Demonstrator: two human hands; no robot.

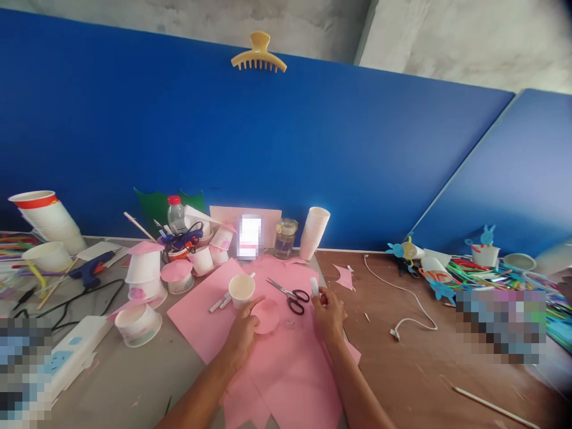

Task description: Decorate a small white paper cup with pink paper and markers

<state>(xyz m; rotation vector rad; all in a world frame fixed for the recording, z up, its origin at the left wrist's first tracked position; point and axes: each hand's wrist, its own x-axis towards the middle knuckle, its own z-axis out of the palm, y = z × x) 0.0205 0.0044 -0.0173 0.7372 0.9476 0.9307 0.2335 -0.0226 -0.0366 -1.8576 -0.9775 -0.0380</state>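
I've got pink sheets (295,369) across the surface (402,369). Left hand (243,328) and right hand (329,316) both nearly closed in pinch grips. Scissors (288,292) lie between. White cup (242,292) just beyond left. Left holds pink disc (267,316) over sheets; right, small white piece (314,286).

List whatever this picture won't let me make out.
All in the head view:
Pink disc: part of its left edge, covered by the left hand.
White piece: its lower end, hidden by the right hand.
Screen: its content, blurred by pixelation.
Patch at right: what it shows, pixelated.
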